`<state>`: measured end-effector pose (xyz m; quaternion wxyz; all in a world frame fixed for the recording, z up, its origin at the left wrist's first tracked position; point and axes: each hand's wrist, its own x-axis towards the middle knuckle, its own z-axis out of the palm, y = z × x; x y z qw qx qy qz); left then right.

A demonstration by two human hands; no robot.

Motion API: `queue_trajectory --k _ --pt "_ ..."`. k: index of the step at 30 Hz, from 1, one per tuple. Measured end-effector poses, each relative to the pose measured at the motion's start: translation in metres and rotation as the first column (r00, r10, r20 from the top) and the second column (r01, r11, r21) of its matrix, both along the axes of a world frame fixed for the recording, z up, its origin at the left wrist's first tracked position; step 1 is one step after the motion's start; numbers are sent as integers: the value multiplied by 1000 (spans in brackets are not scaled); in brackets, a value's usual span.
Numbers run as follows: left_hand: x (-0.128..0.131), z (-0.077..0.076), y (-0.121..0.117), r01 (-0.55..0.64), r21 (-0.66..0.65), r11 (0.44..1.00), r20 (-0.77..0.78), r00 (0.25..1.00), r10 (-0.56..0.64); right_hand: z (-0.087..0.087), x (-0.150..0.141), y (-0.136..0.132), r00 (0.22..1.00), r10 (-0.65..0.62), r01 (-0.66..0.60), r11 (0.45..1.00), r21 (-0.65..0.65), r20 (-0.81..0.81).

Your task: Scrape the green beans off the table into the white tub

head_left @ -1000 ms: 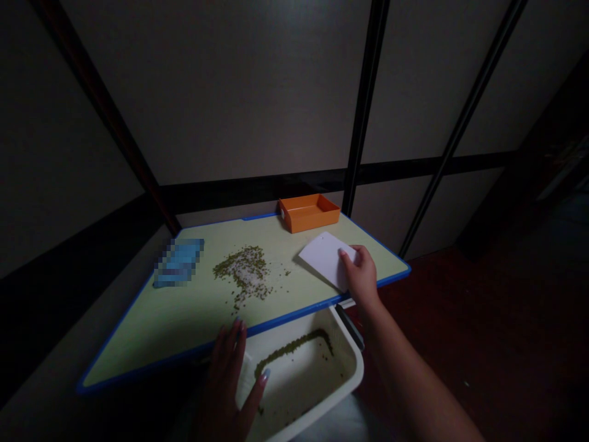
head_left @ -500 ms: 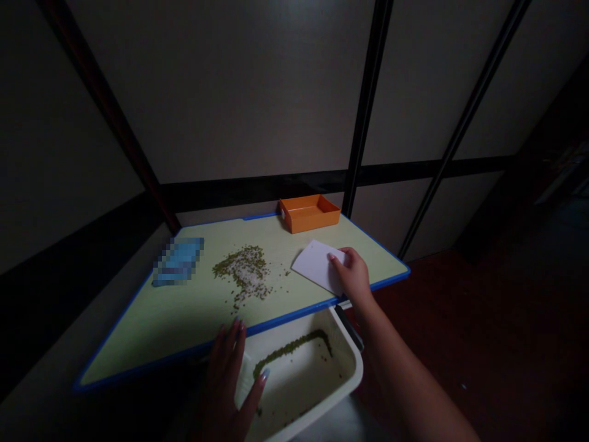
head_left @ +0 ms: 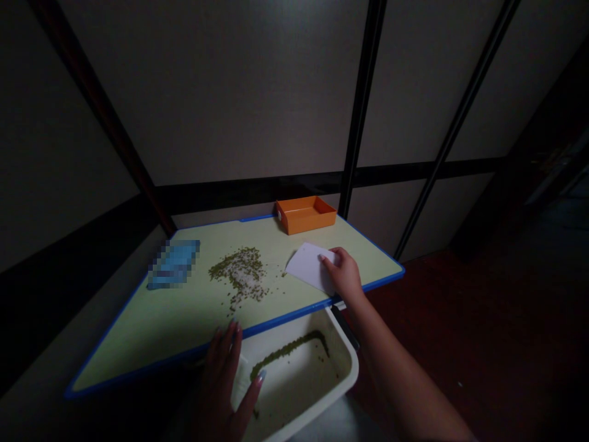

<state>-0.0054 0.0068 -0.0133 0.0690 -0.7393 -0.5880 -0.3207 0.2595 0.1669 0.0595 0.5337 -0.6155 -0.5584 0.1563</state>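
My right hand [head_left: 344, 270] grips a thin white scraper card [head_left: 309, 265], thumb on top. The card lies nearly flat over the right part of the pale green table top [head_left: 184, 325], its left corner beside a few stray grains. Left of it spreads a loose pile of green and whitish grains [head_left: 242, 270]. Below the front edge sits a white plastic basin [head_left: 317, 405] with a line of green grains [head_left: 288, 350] inside. My left hand [head_left: 225, 380] is open at the basin's left side, fingertips by the table edge and thumb over the basin's interior.
An orange open tray [head_left: 306, 218] stands at the back of the table. A blurred blue packet [head_left: 175, 264] lies near the left edge. Blue trim [head_left: 285, 318] borders the table, and panelled walls [head_left: 248, 92] rise behind it. Dark red floor [head_left: 427, 325] shows at right.
The whole view has shifted slightly. The scraper card in my right hand has edged a little left, closer to the stray grains. My left hand stays by the basin.
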Motion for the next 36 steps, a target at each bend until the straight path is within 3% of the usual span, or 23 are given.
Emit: queue_trajectory --k 10,18,27,36 --pt "2 10 -2 4 -14 1000 -19 1000 -4 2 -1 -11 997 -81 80 997 16 21" --pt "0 4 -1 -3 -19 1000 -18 1000 3 -4 6 -10 969 -146 176 974 143 -198" --pt "1 9 -3 -1 -13 1000 -30 1000 0 1 12 0 989 -26 39 995 88 -145" --pt "3 12 -3 14 -4 1000 -13 1000 -14 -9 12 17 978 43 -29 997 71 -205"
